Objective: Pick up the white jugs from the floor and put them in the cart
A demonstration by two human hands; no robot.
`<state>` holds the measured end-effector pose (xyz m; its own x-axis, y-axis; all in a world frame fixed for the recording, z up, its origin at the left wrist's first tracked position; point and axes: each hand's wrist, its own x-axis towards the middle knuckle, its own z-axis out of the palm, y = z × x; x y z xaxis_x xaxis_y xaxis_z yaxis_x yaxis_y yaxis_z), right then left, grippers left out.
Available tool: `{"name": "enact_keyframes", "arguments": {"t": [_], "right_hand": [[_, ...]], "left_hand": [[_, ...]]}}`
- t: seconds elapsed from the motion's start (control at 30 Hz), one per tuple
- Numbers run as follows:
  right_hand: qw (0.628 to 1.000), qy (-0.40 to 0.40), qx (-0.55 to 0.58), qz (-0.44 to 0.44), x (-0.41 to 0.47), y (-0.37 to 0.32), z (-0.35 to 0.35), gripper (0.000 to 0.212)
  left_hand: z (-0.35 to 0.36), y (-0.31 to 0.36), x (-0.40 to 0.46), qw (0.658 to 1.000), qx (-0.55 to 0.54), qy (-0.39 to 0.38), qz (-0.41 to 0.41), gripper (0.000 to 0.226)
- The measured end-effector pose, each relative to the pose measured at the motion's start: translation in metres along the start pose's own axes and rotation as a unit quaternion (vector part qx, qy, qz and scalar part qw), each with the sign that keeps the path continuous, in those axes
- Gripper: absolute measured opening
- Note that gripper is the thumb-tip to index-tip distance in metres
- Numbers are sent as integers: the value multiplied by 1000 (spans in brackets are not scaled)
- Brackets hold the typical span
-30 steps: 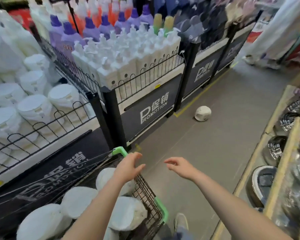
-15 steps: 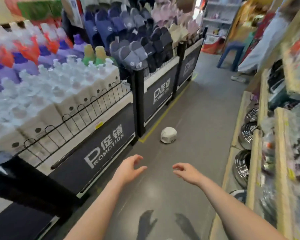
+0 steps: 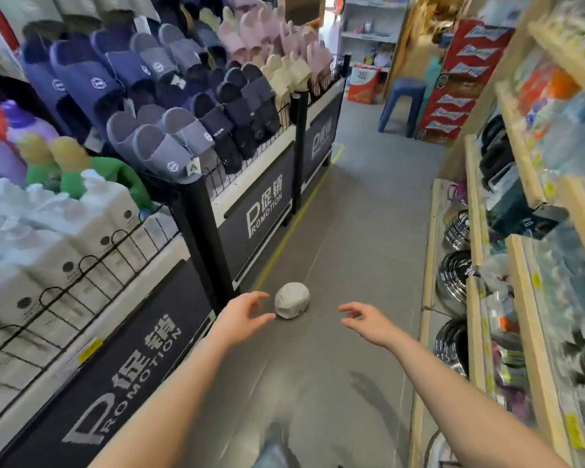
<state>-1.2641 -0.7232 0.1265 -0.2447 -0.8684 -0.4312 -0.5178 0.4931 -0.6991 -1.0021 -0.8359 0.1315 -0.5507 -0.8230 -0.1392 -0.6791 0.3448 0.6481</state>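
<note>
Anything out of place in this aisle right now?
Yes: one white jug lies on the grey floor beside the promotion bins, off any shelf. Both hands, left and right, reach toward it, empty.

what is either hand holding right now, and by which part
Nothing is held. The left hand and right hand are both open and empty, reaching toward the white jug that lies on the floor.

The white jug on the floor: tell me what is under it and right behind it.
The jug lies on bare grey floor. Behind it the aisle floor runs on, with a yellow line beside the promotion bin. The patch of floor under the jug is hidden.
</note>
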Motion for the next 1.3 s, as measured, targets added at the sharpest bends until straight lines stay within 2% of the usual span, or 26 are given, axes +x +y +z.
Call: {"name": "enact_keyframes", "arguments": {"t": [0.23,0.4,0.5,0.67,0.77,0.97,1.1,1.2,1.3], "right_hand": [[1000,19,23,7,104,-33,-62,33],[1000,9,14,-8,171,-32,-102,39],[1000,-5,5,-22,217,-23,-122,45],[994,-90,-28,-47,318,6,-154,52],[988,-132,-54,-59,368,23,-151,57],[976,-189,-62,-86,465,87,-89,70],[970,-224,-37,-84,535,167,-4,78],[967,-231,-22,-102,591,228,57,78],[966,-225,-3,-127,647,286,112,84]], "left_hand": [[-39,26,154,999,12,-15,46,47],[-32,27,220,999,9,-27,31,49],[-15,17,254,1000,1,-10,-12,47],[36,-1,298,991,-59,47,-107,49],[69,-25,314,986,-50,50,-150,55],[158,-112,348,974,-44,51,-218,66],[261,-205,368,967,-65,33,-245,96],[337,-275,385,965,-90,57,-242,120],[403,-336,407,961,-93,60,-252,108]]}}
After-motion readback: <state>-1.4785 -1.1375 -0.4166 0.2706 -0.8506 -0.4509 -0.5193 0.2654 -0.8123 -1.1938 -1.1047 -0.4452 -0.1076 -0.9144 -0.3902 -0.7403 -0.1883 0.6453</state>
